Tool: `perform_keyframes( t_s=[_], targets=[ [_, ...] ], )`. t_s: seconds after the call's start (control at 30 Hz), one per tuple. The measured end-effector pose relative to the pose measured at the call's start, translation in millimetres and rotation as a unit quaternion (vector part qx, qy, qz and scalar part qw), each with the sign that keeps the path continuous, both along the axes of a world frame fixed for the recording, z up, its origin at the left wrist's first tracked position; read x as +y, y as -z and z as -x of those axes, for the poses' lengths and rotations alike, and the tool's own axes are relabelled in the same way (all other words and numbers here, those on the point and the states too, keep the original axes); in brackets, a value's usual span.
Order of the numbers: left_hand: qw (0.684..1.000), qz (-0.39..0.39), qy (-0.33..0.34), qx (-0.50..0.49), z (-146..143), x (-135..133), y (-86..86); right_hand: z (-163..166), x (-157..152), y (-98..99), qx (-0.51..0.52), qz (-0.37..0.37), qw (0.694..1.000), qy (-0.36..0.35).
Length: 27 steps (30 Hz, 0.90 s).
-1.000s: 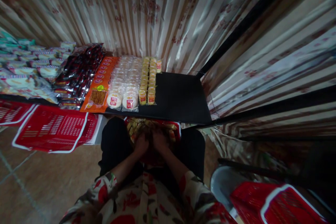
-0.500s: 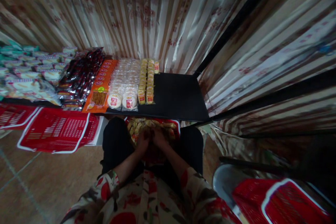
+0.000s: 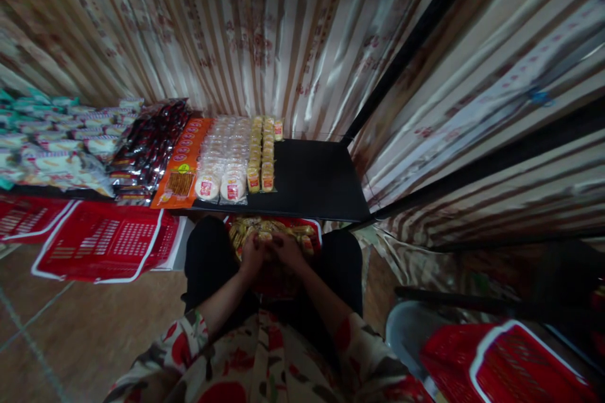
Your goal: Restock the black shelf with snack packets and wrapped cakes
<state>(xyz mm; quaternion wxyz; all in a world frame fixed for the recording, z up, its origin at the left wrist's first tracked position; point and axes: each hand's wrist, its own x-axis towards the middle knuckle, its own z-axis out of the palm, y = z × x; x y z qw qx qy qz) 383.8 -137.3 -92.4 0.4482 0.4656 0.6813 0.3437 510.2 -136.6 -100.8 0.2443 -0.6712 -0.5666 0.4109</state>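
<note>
Between my knees, a red basket (image 3: 316,227) holds many small yellow-wrapped snack packets (image 3: 246,227). My left hand (image 3: 252,253) and my right hand (image 3: 286,250) meet over it, fingers curled toward each other. A wrapped snack packet (image 3: 265,236) shows between the fingertips, with both hands closed on it. Dim light and blur hide the finer finger positions. Beyond the basket, yellow snack packets (image 3: 267,164) of the same look stand in short rows on a black shelf (image 3: 316,179).
Left along the shelf lie round white crackers (image 3: 220,164) in clear wrap, an orange snack bag (image 3: 182,164), dark red packets (image 3: 151,145) and white packets (image 3: 61,148). Red baskets stand at left (image 3: 101,242) and right (image 3: 524,362). A striped curtain (image 3: 212,25) hangs behind, with a black post (image 3: 416,44).
The view has shifted slightly, so the shelf sits a little lower. My hands have stayed together over the basket, and a packet now shows between the fingertips.
</note>
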Motion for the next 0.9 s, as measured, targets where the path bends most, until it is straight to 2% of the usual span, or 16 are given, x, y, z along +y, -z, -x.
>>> perform_keyframes(
  t_s=[0.13,0.23,0.37,0.47,0.6,0.7,0.9],
  targets=[
    [0.999,-0.032,0.022,0.004,-5.7,6.9,-20.2,-13.3,4.2,-14.8,0.067,-0.018,0.997,-0.033],
    [0.997,-0.057,0.045,-0.006,-14.2,12.5,-38.3,-25.1,9.1,-33.1,0.126,-0.045,0.990,-0.045],
    [0.993,-0.086,0.062,-0.054,-29.0,24.4,-61.2,-38.2,20.5,-61.9,0.198,-0.051,0.979,-0.027],
    [0.989,-0.135,0.055,0.001,-40.6,36.9,-75.7,-46.2,33.4,-76.2,0.202,-0.062,0.977,0.006],
    [0.980,-0.175,0.057,0.078,-58.2,58.3,-91.8,-57.7,58.1,-81.3,0.192,-0.112,0.974,0.046],
    [0.983,-0.160,0.059,0.073,-74.4,77.9,-97.8,-67.5,81.7,-81.1,0.180,-0.142,0.971,0.069],
    [0.992,-0.112,0.038,0.032,-108.2,120.8,-97.3,-81.5,136.6,-76.6,0.121,-0.173,0.969,0.126]
  ],
)
